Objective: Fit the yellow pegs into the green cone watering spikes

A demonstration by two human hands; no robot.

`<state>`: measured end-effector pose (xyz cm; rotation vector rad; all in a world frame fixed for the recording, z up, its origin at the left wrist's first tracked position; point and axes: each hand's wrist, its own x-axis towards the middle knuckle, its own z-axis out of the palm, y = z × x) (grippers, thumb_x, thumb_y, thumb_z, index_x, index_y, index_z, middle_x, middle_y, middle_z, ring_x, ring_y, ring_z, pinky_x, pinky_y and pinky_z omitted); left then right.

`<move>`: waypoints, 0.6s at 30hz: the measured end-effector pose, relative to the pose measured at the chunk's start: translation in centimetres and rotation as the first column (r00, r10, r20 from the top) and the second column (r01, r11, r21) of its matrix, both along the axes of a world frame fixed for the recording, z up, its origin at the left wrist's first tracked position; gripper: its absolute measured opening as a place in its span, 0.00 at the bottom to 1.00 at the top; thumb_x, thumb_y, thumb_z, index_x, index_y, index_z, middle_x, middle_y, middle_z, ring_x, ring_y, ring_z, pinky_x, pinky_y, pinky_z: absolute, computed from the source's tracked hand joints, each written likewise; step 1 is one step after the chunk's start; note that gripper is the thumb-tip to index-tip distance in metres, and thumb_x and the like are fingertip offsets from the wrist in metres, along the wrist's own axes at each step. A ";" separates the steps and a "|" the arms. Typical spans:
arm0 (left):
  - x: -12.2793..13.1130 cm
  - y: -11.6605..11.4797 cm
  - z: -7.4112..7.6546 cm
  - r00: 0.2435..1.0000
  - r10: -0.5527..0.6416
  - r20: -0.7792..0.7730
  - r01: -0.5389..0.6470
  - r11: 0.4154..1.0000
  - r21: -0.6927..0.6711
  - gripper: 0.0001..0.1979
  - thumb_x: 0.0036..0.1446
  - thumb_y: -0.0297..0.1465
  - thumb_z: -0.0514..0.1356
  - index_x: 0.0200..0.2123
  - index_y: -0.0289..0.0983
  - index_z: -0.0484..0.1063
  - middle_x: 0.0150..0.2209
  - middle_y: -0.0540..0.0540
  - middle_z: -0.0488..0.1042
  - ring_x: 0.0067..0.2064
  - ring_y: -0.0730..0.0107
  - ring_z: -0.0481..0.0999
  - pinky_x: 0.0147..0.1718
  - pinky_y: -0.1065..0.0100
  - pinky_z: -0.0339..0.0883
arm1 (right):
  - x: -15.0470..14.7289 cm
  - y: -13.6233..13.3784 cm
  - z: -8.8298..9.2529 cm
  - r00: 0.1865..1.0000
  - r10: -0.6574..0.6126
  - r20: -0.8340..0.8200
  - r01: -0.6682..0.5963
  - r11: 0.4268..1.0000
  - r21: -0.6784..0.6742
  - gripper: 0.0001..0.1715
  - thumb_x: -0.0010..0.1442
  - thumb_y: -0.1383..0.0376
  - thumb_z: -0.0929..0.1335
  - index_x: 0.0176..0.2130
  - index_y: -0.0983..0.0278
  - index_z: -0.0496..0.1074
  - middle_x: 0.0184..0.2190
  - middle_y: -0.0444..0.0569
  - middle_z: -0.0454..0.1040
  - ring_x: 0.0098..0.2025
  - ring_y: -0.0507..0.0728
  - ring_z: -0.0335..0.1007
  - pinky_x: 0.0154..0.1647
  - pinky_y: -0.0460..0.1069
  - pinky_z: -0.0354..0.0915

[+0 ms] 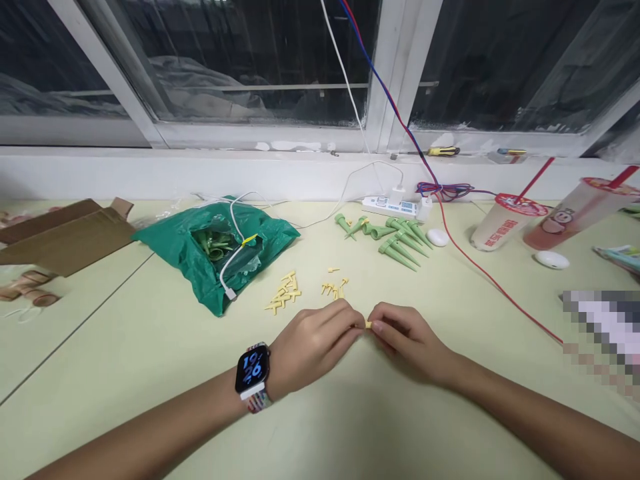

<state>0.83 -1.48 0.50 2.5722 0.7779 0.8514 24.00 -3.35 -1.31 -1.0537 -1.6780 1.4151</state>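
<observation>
Between my fingertips, just above the table, is a small yellow plastic piece (369, 325), mostly covered by the fingers. My left hand (320, 343), with a watch on its wrist, is closed and pinches at the piece's left end. From the other side my right hand (413, 340) grips it between thumb and index finger. Beyond my left hand lies a pile of small yellow T-shaped parts (286, 292). A looser group of little yellow pegs (330, 289) lies just behind my fingers, partly hidden by them. Several green hollow spikes (397, 243) lie farther back.
A torn green plastic bag (173, 243) holding more green spikes stands left, with a white cable across it. Left of it is a cardboard box (95, 233). A power strip (390, 205), a red cable (480, 268) and two drink cups (505, 223) stand at back and right.
</observation>
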 end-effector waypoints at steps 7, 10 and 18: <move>-0.4 -0.8 -0.4 0.989 0.115 0.091 -0.089 0.963 -0.253 0.10 0.73 0.33 0.57 0.36 0.39 0.72 0.32 0.50 0.75 0.33 0.74 0.74 0.34 0.72 0.66 | -0.7 -1.0 0.2 0.994 0.008 0.112 -0.016 0.998 0.067 0.21 0.73 0.52 0.65 0.34 0.63 0.70 0.25 0.40 0.61 0.27 0.50 0.53 0.28 0.47 0.51; -0.4 -0.9 -0.5 0.984 0.144 0.107 -0.096 0.926 -0.365 0.08 0.72 0.34 0.58 0.39 0.40 0.71 0.30 0.52 0.74 0.31 0.75 0.73 0.30 0.73 0.66 | -0.6 -1.1 0.1 0.989 0.011 0.144 -0.028 0.993 0.113 0.20 0.73 0.53 0.65 0.35 0.63 0.71 0.26 0.41 0.62 0.27 0.50 0.54 0.29 0.47 0.51; -0.5 -0.8 -0.9 0.982 0.032 0.186 0.028 0.949 -0.314 0.03 0.69 0.30 0.61 0.43 0.39 0.75 0.35 0.47 0.76 0.34 0.73 0.75 0.33 0.70 0.68 | -0.6 -0.9 0.3 0.990 -0.004 0.141 -0.017 0.990 0.142 0.21 0.73 0.52 0.64 0.35 0.63 0.71 0.25 0.41 0.63 0.27 0.50 0.55 0.28 0.47 0.52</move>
